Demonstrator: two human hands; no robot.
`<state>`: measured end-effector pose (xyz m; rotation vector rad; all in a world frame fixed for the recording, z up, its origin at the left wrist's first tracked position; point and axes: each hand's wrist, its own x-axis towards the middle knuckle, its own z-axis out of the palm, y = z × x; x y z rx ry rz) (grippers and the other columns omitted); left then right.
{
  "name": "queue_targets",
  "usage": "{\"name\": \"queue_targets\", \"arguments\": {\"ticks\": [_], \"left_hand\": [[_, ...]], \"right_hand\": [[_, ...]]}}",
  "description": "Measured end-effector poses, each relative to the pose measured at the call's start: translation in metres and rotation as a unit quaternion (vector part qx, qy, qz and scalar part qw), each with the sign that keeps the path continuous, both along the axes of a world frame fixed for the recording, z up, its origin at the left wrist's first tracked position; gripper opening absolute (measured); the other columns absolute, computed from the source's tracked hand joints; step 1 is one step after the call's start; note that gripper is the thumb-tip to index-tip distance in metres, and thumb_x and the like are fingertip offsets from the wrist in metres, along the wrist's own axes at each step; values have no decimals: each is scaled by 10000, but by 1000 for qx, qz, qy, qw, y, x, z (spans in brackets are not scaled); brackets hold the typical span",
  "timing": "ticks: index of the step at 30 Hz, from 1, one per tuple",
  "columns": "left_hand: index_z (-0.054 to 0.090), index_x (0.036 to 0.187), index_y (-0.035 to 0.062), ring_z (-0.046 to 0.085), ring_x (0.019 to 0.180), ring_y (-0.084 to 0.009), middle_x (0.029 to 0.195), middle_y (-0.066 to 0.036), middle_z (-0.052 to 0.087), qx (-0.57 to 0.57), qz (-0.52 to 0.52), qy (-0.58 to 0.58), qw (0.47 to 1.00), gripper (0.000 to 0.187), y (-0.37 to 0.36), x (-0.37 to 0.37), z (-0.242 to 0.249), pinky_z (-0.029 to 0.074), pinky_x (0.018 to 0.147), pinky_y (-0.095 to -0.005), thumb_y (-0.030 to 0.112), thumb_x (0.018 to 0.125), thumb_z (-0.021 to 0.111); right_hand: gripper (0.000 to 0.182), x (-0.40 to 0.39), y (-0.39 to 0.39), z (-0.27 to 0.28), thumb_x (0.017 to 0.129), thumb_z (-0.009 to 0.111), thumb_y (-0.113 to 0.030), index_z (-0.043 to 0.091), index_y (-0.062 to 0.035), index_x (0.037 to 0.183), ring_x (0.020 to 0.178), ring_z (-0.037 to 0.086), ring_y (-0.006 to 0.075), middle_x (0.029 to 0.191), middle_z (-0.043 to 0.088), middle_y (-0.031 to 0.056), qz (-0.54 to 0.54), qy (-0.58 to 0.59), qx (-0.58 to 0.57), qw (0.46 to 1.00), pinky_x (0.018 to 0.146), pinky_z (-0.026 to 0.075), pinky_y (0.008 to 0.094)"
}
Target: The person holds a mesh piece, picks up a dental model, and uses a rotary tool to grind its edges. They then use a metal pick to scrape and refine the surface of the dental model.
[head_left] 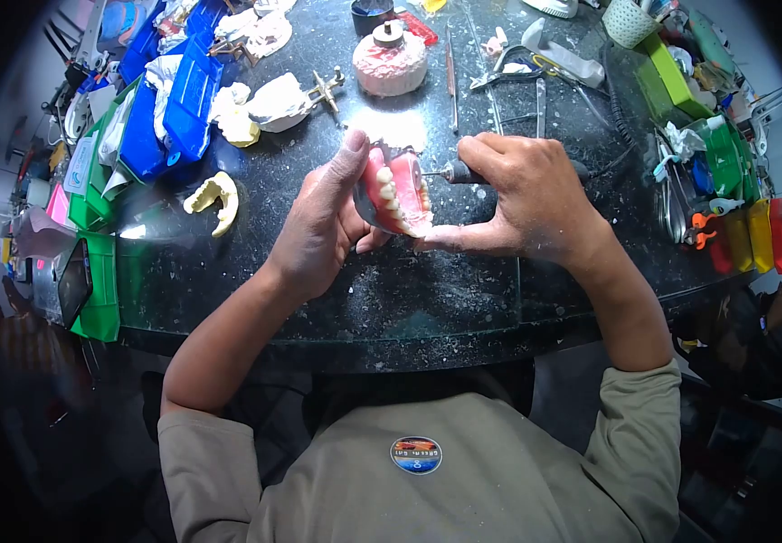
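A pink denture [389, 192] with a row of cream teeth is tilted up in front of me. My left hand [318, 213] grips it from the left, thumb raised along its edge and fingers behind it. On the right, my right hand [522, 195] is closed round a rotary handpiece [465, 172], with its thin bit pointing left at the denture's inner side. The right thumb stretches to the lower front edge of the denture. Pale dust coats the fingers and lies on the dark bench [427, 303] below.
A pink-covered flask [390, 65] stands behind my hands. A plaster arch [213, 203] and white plaster lumps [279, 103] lie left, near blue bins [186, 100]. A metal tool [451, 81], a corded frame [535, 77] and green bins [725, 158] sit right.
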<state>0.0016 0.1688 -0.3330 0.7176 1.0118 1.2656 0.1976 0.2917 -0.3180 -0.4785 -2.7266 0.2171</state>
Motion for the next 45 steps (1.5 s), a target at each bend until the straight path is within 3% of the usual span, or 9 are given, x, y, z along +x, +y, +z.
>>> {"name": "queue_targets", "arguments": {"ticks": [5, 20, 23, 32, 35, 38, 41, 45], "left_hand": [[529, 1228, 20, 645, 633, -78, 882, -60, 678, -6, 1, 11, 1000, 617, 0, 0, 1, 466, 488, -177, 558, 1012, 316], [520, 1188, 59, 639, 661, -78, 896, -55, 671, 16, -15, 10, 1000, 561, 0, -2, 2, 422, 474, -189, 555, 1013, 325], [495, 1163, -14, 529, 581, -47, 854, -64, 610, 13, 15, -15, 1000, 593, 1, 4, 5, 395, 445, -170, 545, 1008, 372], [495, 1176, -21, 546, 578, -43, 852, -59, 616, 23, 11, -8, 1000, 598, 0, 3, 4, 417, 448, -170, 538, 1015, 354], [525, 1204, 43, 616, 625, -89, 850, -61, 664, 0, -2, 6, 1000, 592, 0, 1, 3, 397, 462, -193, 546, 1024, 271], [507, 1150, -19, 554, 581, -36, 831, -58, 615, 18, 5, -3, 1000, 595, 0, 3, 4, 417, 449, -162, 540, 1015, 353], [497, 1168, -10, 584, 611, -58, 856, -74, 630, 34, -8, -19, 999, 571, 0, 0, 2, 447, 475, -180, 524, 1018, 358], [459, 1221, -1, 652, 741, -155, 961, -134, 651, 63, 41, -60, 995, 511, 0, 0, 3, 512, 566, -262, 460, 1030, 354]], "right_hand": [[801, 0, 0, 0, 682, 619, -813, 561, -18, 763, 577, 631, 238, 661, 561, 104, -1, -6, 4, 1000, 552, 517, 356], [784, 0, 1, -2, 674, 639, -800, 560, -26, 768, 590, 634, 234, 671, 562, 99, 2, 12, 7, 1000, 553, 517, 351], [781, -1, 2, 3, 664, 655, -792, 556, -25, 769, 597, 633, 237, 676, 557, 98, -5, 32, 4, 999, 561, 521, 354], [795, 0, 1, 4, 653, 663, -792, 559, -16, 788, 604, 634, 238, 691, 560, 97, -11, 20, -1, 1000, 564, 522, 356], [798, 0, 2, 3, 654, 662, -793, 565, -14, 797, 602, 633, 239, 691, 561, 99, -10, 16, 0, 1000, 565, 523, 356], [792, -1, 2, 4, 654, 671, -785, 565, -14, 800, 599, 633, 243, 685, 559, 101, -5, 24, 1, 1000, 571, 525, 359], [770, -1, 3, 4, 652, 691, -767, 554, -22, 789, 602, 636, 251, 682, 561, 103, -8, 40, 0, 999, 579, 526, 367], [740, 2, 8, 6, 651, 718, -738, 541, -30, 774, 615, 641, 265, 692, 575, 113, -30, 75, 16, 997, 583, 524, 377]]}}
